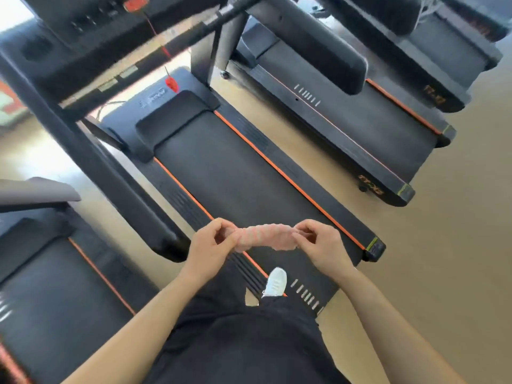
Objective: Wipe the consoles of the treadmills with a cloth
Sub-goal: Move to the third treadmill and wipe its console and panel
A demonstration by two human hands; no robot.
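A pale pink cloth (266, 237), bunched into a short roll, is stretched between my two hands above the rear of a treadmill belt (227, 176). My left hand (210, 246) pinches its left end and my right hand (318, 243) pinches its right end. The black console (91, 31) of this treadmill is at the top left, far beyond my hands, with a red safety key (135, 2) and a red clip (171, 84) hanging on a cord below it.
More treadmills stand on both sides: one at the left (55, 273), two at the right (346, 120). A black handrail (91, 162) runs diagonally on my left. My white shoe (275, 282) stands on the belt's rear end. Tan floor (443, 245) lies to the right.
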